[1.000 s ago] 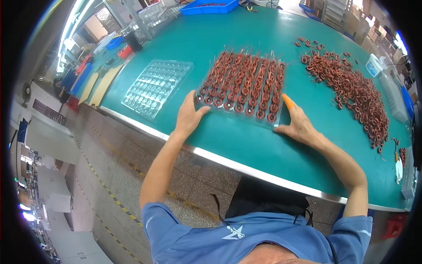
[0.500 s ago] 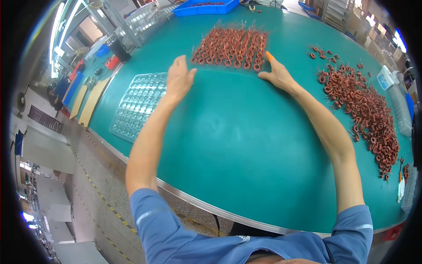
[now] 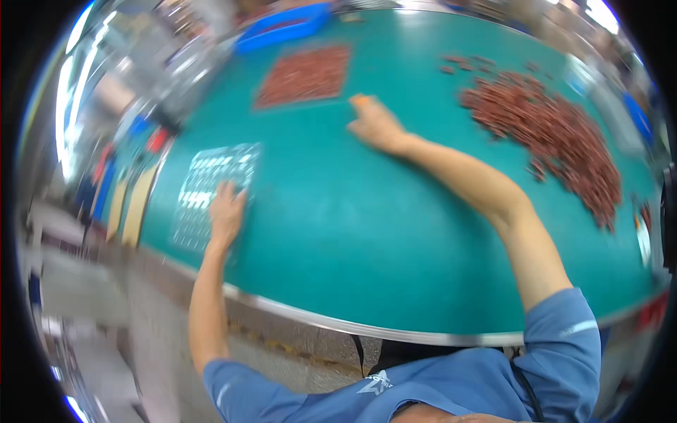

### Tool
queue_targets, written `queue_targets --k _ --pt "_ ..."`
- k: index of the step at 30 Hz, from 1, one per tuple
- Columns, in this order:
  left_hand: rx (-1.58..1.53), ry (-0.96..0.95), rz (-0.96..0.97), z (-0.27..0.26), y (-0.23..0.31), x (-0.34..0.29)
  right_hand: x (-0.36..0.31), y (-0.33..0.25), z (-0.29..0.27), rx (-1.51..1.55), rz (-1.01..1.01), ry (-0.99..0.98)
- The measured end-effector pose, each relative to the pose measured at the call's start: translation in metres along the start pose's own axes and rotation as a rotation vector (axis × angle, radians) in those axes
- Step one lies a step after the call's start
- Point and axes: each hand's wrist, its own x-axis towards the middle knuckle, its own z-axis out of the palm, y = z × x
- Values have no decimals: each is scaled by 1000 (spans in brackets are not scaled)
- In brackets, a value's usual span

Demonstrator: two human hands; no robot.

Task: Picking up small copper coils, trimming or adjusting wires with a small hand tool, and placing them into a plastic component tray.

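In the head view, the person's left hand [image 3: 227,211] is out over the near right part of a clear moulded tray [image 3: 204,168], thumb and fingers parted — whether they touch the plastic, the blur won't tell. That tray lies on the left of the green table [image 3: 367,247], rows of round hollows showing, no ring in any that can be made out. Up the table, the right hand [image 3: 381,128] is just beside the near right corner of a second clear tray [image 3: 305,106], an orange finger cover [image 3: 360,100] pointing straight at it. Its fingers look curled in, but it cannot be told whether they are pressed together or pinching anything. And that second tray is well loaded: reddish-brown rings [image 3: 305,72] fill it, smeared into one patch, with a bare clear strip along the near edge. It sits toward the far side, beyond the other tray, with a blue bin [image 3: 288,36] just behind it. Over to the right — a big one, this — a loose pile of rings [image 3: 546,130] spreads down the table, a few strays at its far end. Right of the pile come a whitish tub [image 3: 580,75] and a long clear container [image 3: 620,123], both blurred. Two blue sleeves frame the near side, the right forearm reaching long across the green, the left one shorter.
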Motion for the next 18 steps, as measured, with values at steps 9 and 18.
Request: queue_targets --k 9,18 --pt "-127 -104 69 45 6 -87 -273 -81 -125 -281 -330 -64" --pt "-296 -88 162 59 203 -119 -485 -101 -316 -524 433 104"
